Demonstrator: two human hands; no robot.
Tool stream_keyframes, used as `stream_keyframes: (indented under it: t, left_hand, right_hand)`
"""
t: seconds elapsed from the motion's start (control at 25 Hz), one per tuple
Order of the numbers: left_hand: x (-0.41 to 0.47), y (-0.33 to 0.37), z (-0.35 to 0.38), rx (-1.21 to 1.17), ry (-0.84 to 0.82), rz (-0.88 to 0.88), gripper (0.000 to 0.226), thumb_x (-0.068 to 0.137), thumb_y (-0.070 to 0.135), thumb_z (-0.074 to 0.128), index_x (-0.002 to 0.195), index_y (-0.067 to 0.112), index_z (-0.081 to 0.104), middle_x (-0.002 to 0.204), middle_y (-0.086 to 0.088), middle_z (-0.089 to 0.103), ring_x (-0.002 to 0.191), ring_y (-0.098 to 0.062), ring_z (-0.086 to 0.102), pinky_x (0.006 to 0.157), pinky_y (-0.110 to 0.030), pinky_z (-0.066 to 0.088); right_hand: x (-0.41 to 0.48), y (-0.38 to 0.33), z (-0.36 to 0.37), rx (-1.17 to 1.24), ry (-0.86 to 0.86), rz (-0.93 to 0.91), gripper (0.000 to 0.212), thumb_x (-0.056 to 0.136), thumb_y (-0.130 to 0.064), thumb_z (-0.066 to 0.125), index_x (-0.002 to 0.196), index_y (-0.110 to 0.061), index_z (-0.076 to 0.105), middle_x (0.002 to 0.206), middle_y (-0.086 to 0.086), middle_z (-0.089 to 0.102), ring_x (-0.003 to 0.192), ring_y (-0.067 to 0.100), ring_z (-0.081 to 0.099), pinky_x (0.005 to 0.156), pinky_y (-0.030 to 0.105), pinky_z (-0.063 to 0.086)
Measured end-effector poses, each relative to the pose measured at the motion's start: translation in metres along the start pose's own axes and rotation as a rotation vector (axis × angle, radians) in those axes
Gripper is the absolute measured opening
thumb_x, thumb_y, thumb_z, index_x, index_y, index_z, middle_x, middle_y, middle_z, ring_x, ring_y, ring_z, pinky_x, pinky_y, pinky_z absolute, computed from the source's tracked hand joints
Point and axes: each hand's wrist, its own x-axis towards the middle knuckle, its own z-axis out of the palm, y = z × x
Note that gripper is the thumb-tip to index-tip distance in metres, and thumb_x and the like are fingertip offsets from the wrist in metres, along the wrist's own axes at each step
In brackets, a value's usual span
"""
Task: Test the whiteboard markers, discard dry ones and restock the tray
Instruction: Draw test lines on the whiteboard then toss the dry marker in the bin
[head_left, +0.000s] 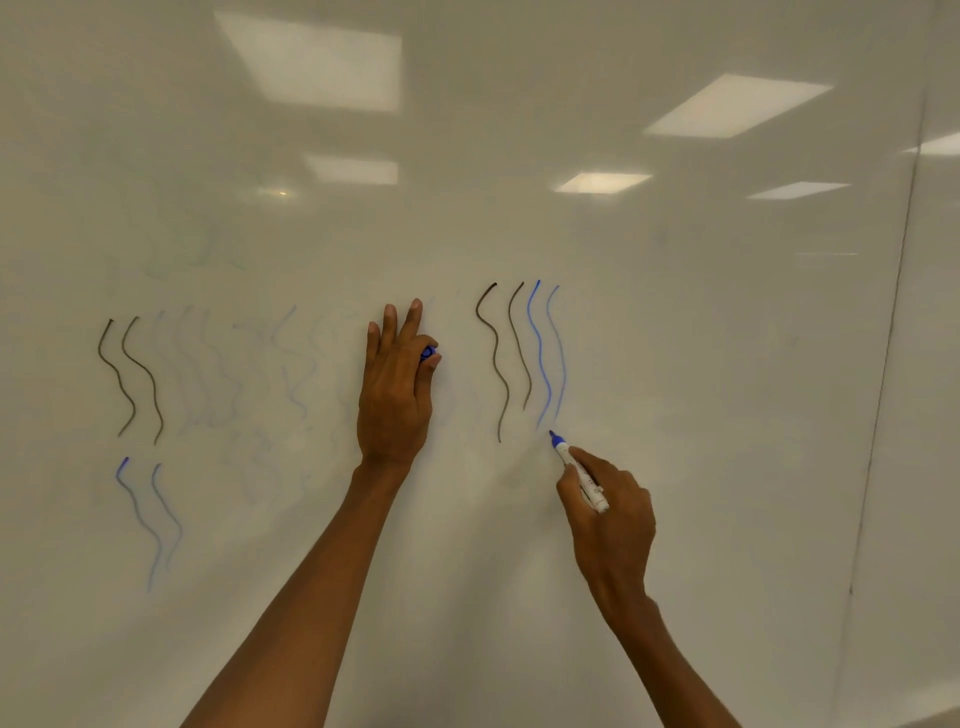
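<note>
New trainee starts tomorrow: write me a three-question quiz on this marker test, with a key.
1. True or false: the right hand holds an uncapped blue marker.
2. What does the left hand pinch? A) a blue cap B) an eraser C) a black pen
3. Fill in: on the whiteboard, the four wavy lines above the marker's tip are two dark, then two ____.
Key: 1 true; 2 A; 3 blue.

Just ceiling light reflections (311, 62) glaring up top, plus a thin seam (894, 312) running down the right.
</note>
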Motion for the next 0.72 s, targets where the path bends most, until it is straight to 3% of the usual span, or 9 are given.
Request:
stream_keyframes:
  t: [0.16, 0.28, 0.4, 0.48, 0.56, 0.72]
  left_hand:
    - [0.002, 0.001, -0.009, -0.109, -0.015, -0.07, 0.021, 0.102, 0.012, 0.051, 0.112, 0.001, 0.065, 0.146, -0.017, 0.05, 0.146, -0.032, 0.034, 0.124, -0.039, 0.02]
    - [-0.004, 0.013, -0.023, -0.18, -0.027, -0.186, 0.02, 0.101, 0.012, 0.054, 0.113, 0.001, 0.066, 0.137, -0.015, 0.054, 0.141, -0.028, 0.041, 0.119, -0.044, 0.032]
    - [-0.025, 0.043, -0.048, -0.244, 0.048, -0.325, 0.023, 0.1, 0.019, 0.056, 0.113, 0.004, 0.069, 0.119, -0.011, 0.063, 0.119, -0.026, 0.059, 0.105, -0.038, 0.047]
    - [-0.048, 0.066, -0.064, -0.393, 0.094, -0.522, 0.02, 0.097, 0.018, 0.062, 0.111, 0.009, 0.071, 0.105, -0.003, 0.065, 0.101, -0.017, 0.065, 0.092, -0.028, 0.052]
    - [-0.076, 0.078, -0.076, -0.57, 0.159, -0.843, 0.021, 0.095, 0.02, 0.065, 0.114, 0.013, 0.073, 0.102, -0.002, 0.07, 0.095, -0.016, 0.069, 0.087, -0.023, 0.054]
    - [-0.123, 0.072, -0.097, -0.793, 0.279, -1.352, 0.025, 0.094, 0.019, 0.067, 0.117, 0.011, 0.072, 0.105, -0.009, 0.075, 0.101, -0.026, 0.072, 0.088, -0.035, 0.06]
  right_hand:
    - [-0.02, -0.017, -0.014, 0.425, -0.221, 0.311, 0.02, 0.092, -0.01, 0.063, 0.103, -0.025, 0.072, 0.085, -0.003, 0.071, 0.077, 0.018, 0.067, 0.071, 0.035, 0.055]
    - [-0.032, -0.029, -0.025, 0.644, -0.343, 0.534, 0.018, 0.095, -0.01, 0.059, 0.105, -0.017, 0.072, 0.09, 0.011, 0.072, 0.078, 0.023, 0.069, 0.073, 0.035, 0.055]
    - [-0.04, -0.04, -0.03, 0.846, -0.423, 0.721, 0.021, 0.099, -0.014, 0.055, 0.111, -0.009, 0.07, 0.091, 0.015, 0.071, 0.077, 0.024, 0.067, 0.072, 0.033, 0.055]
    - [-0.05, -0.048, -0.03, 0.924, -0.48, 0.783, 0.023, 0.099, -0.016, 0.053, 0.114, -0.007, 0.069, 0.089, 0.015, 0.07, 0.076, 0.023, 0.065, 0.072, 0.033, 0.054]
    - [-0.065, -0.057, -0.027, 0.961, -0.506, 0.838, 0.022, 0.099, -0.015, 0.052, 0.114, -0.006, 0.067, 0.088, 0.015, 0.069, 0.075, 0.022, 0.066, 0.072, 0.032, 0.054]
    - [-0.096, -0.073, -0.015, 0.954, -0.523, 0.887, 0.021, 0.098, -0.012, 0.055, 0.113, -0.003, 0.066, 0.093, 0.018, 0.072, 0.079, 0.023, 0.069, 0.073, 0.03, 0.058]
